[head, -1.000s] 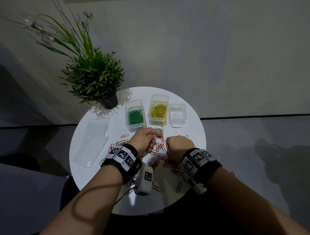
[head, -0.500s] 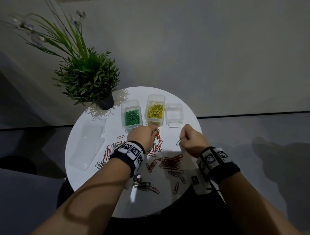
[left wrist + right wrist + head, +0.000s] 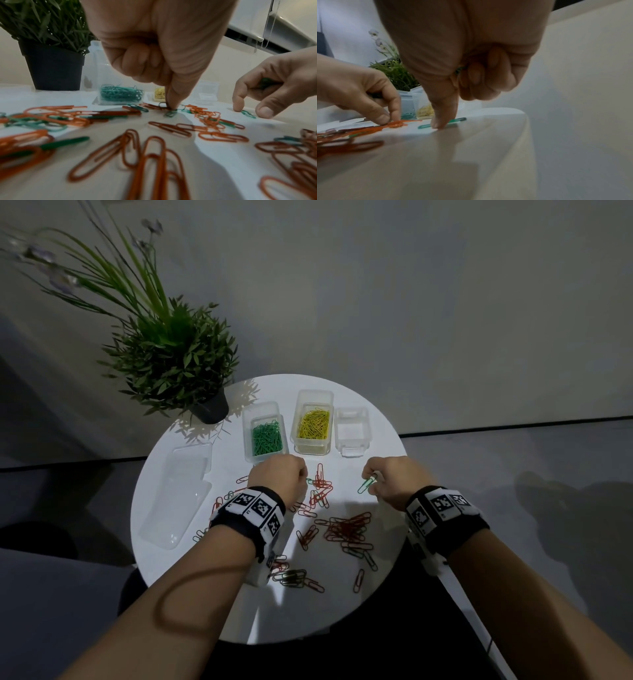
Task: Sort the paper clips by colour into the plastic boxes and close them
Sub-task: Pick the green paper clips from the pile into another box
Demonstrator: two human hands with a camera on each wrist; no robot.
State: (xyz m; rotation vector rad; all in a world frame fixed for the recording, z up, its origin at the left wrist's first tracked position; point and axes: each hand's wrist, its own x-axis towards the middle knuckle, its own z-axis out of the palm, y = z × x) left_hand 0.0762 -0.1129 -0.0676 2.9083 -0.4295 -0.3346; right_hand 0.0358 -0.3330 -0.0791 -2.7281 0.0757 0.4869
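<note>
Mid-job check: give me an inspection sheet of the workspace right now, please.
Surface: round white table.
Job's things: green-clip box, yellow-clip box, empty box, all open; red and green clips loose.
Clutter: clear plastic tray, potted plant.
Grippers: left hand pinches clips in the pile; right hand holds green clips, fingertip on a green clip.
Cables: nothing seen.
Surroundings: grey wall, dark floor.

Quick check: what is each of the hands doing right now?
Left hand: fingers curled, pinching a green clip on the table.
Right hand: pinching another green clip.
</note>
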